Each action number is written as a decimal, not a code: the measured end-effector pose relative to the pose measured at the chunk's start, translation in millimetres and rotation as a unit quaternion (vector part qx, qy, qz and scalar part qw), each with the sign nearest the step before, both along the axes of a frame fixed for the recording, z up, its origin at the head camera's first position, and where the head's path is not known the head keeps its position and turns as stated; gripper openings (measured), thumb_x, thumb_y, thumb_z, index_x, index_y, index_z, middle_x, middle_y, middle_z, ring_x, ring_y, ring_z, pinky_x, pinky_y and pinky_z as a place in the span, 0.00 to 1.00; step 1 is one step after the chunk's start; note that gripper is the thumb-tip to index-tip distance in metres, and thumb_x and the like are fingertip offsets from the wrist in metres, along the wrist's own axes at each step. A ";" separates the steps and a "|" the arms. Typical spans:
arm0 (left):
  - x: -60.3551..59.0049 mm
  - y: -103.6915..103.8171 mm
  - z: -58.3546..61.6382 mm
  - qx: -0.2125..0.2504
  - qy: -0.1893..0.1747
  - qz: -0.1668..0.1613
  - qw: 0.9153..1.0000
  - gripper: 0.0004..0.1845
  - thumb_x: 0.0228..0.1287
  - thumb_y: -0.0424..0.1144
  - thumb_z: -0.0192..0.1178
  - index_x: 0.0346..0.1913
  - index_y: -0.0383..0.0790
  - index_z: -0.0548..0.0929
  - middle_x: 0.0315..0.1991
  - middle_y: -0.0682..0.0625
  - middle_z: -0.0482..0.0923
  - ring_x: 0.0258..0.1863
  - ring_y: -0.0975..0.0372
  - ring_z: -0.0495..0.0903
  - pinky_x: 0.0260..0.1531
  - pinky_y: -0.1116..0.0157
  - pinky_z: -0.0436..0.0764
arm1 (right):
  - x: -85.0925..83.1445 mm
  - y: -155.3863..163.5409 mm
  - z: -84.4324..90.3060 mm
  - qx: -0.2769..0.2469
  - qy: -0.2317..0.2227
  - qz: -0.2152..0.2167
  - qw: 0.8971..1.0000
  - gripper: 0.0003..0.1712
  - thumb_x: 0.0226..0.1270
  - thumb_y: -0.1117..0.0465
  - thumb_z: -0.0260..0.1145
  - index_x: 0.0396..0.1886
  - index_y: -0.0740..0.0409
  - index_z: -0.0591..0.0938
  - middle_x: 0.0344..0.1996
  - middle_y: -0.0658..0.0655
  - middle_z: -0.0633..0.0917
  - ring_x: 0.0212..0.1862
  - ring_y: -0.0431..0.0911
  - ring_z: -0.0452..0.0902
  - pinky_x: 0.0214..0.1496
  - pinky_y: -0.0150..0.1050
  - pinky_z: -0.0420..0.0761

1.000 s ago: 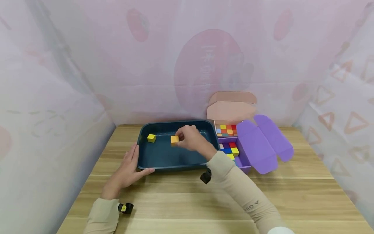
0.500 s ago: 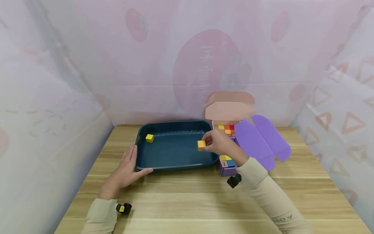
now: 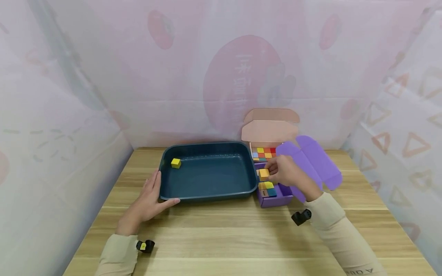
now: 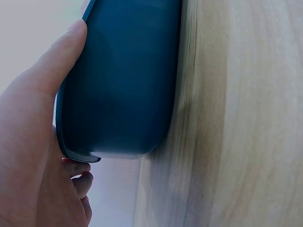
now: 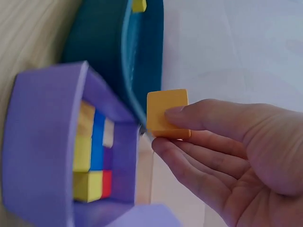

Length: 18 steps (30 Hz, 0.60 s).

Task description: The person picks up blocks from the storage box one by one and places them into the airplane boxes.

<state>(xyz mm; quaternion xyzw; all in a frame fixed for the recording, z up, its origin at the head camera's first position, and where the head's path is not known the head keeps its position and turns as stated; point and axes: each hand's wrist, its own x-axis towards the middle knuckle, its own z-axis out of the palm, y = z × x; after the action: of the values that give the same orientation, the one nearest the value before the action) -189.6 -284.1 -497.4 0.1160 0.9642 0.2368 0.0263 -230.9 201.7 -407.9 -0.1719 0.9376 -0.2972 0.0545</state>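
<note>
Right hand (image 3: 288,174) pinching orange cube (image 3: 264,173) btwn thumb and fingertips, thumb on one flat face, fingers curled under; seen close in right wrist view too, hand (image 5: 236,156) w/ cube (image 5: 166,113) clamped. Cube held just above purple box (image 3: 274,199), over its far-left part, right beside the right wall of the tray. Purple box open, lid flaps (image 3: 310,163) folded out to the right; inside, rows of small coloured cubes (image 3: 267,188), yellow, blue, teal, red, packed side by side w/ some room at the far end. Just behind it, a pink box (image 3: 271,132), also open w/ lid up against the back wall, filled w/ more coloured cubes (image 3: 264,153). Left hand (image 3: 146,201) lying flat on table (image 3: 224,237), fingers straight and relaxed along the left wall of dark teal tray (image 3: 207,193), thumb stretched along its near-left corner; touching the tray, nothing gripped. Left wrist view: same hand (image 4: 33,156) pressed against tray's outer wall (image 4: 123,85). One yellow cube (image 3: 175,163) alone in the tray's far-left corner, well apart from the orange one. Small black cameras at both wrists (image 3: 301,217), beige sleeves. Pale printed sheeting round the table on three sides.
</note>
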 end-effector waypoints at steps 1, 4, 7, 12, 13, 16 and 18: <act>0.0 -0.1 0.2 0.000 0.001 0.000 1.000 0.71 0.64 0.74 0.63 0.85 0.34 0.31 0.87 0.40 0.24 0.86 0.37 0.34 0.82 0.32 0.41 | -0.4 3.8 -2.2 0.002 -0.002 -0.005 1.000 0.13 0.61 0.67 0.79 0.44 0.66 0.88 0.40 0.62 0.92 0.42 0.51 0.91 0.49 0.47 0.93; -0.3 -0.4 0.3 0.000 0.002 0.000 1.000 0.70 0.64 0.74 0.63 0.85 0.33 0.31 0.87 0.40 0.24 0.86 0.37 0.35 0.82 0.32 0.41 | -0.7 13.5 -7.2 0.006 -0.004 -0.014 1.000 0.15 0.60 0.67 0.80 0.44 0.69 0.88 0.40 0.64 0.92 0.42 0.51 0.91 0.48 0.47 0.93; 0.2 -0.5 0.0 0.003 -0.001 0.000 1.000 0.70 0.64 0.74 0.62 0.85 0.34 0.31 0.87 0.40 0.24 0.86 0.37 0.34 0.82 0.33 0.40 | -1.1 20.4 -12.5 0.017 0.001 -0.018 1.000 0.17 0.58 0.65 0.82 0.43 0.71 0.89 0.38 0.63 0.92 0.40 0.50 0.90 0.46 0.45 0.93; 0.3 -0.9 -1.0 0.004 -0.003 0.001 1.000 0.71 0.64 0.75 0.62 0.85 0.34 0.30 0.87 0.39 0.24 0.86 0.37 0.34 0.82 0.32 0.40 | -1.2 25.8 -18.3 0.027 0.010 -0.014 0.999 0.16 0.55 0.65 0.84 0.40 0.71 0.90 0.35 0.62 0.93 0.38 0.49 0.91 0.44 0.45 0.93; 0.2 -0.8 -1.0 0.005 -0.002 0.001 1.000 0.71 0.64 0.75 0.62 0.85 0.34 0.30 0.87 0.39 0.24 0.86 0.37 0.34 0.82 0.32 0.40 | -1.4 25.8 -18.7 0.031 0.011 -0.014 0.999 0.16 0.55 0.65 0.84 0.39 0.70 0.91 0.35 0.62 0.93 0.38 0.49 0.91 0.44 0.45 0.93; -0.7 -0.8 -1.5 0.005 -0.002 0.003 1.000 0.71 0.63 0.75 0.62 0.85 0.35 0.29 0.87 0.40 0.23 0.86 0.37 0.34 0.82 0.32 0.40 | -1.6 24.1 -18.5 0.052 0.015 -0.012 0.998 0.14 0.55 0.65 0.84 0.39 0.68 0.92 0.33 0.59 0.92 0.36 0.47 0.87 0.42 0.45 0.92; -1.1 -0.4 -1.6 0.005 -0.005 0.005 1.000 0.72 0.63 0.76 0.62 0.85 0.35 0.29 0.87 0.40 0.23 0.86 0.37 0.34 0.82 0.32 0.40 | -1.8 22.5 -18.5 0.072 0.021 -0.011 0.997 0.12 0.56 0.65 0.84 0.38 0.67 0.92 0.30 0.57 0.91 0.33 0.46 0.83 0.40 0.42 0.90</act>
<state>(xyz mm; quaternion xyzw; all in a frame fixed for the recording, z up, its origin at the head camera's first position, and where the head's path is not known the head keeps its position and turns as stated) -190.7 -284.5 -499.0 0.1099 0.9636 0.2420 0.0289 -232.7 224.1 -426.4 -0.1634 0.9594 -0.2255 0.0437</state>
